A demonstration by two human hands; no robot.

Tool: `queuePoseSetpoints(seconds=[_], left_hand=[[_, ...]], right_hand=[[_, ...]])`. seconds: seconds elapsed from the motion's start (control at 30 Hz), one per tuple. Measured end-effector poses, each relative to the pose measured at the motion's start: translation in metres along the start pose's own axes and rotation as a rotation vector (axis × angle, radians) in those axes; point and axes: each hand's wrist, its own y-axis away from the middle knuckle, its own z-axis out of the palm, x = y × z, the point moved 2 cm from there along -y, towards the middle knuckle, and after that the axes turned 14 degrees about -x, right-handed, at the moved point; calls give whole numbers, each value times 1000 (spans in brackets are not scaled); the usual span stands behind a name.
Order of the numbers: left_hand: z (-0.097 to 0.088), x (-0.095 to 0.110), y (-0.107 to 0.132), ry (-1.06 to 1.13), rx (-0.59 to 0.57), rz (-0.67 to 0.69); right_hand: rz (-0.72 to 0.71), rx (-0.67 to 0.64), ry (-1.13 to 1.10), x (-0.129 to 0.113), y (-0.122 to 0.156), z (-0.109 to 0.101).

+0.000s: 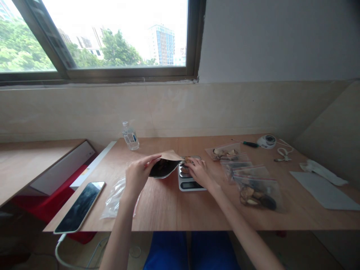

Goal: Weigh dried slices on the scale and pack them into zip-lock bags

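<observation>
My left hand (139,170) is closed on the upper edge of a brown paper pouch (170,154). The pouch is tipped on its side, its dark mouth gaping; contents inside are too dim to make out. Just right of it, a silver-white kitchen scale (192,186) lies flat with its display toward me. Brown dried pieces (184,170) rest on its plate. Over the plate, my right hand (198,170) has its fingers curled down on a dried brown piece, close to the pouch's mouth. Its fingertips are partly hidden.
Zip bags of dried slices (254,197) lie on the right. Behind them are a screwdriver (250,144), a dome camera (267,141) and a white sheet (323,191). On the left are a clear plastic bag (114,202), a phone (80,206) and a water bottle (131,137).
</observation>
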Motion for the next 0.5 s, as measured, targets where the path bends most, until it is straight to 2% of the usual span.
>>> queuePoseSetpoints(seconds=[0.13,0.23,0.3,0.37,0.5], left_hand=[[0,0,0,1,3,-6],[2,2,0,56,15,-5],[5,5,0,122,12,1],[10,9,1,180,-17,0],[20,13,5,159,-62,-14]], right_hand=[[10,66,-104,-7,3,-6],[-119,178,-376,-27,15,-26],[-218,203,-584,-48,23,-43],[-305,147,-684,-70,25,-57],[-440,-61,-642,-101,6,-69]])
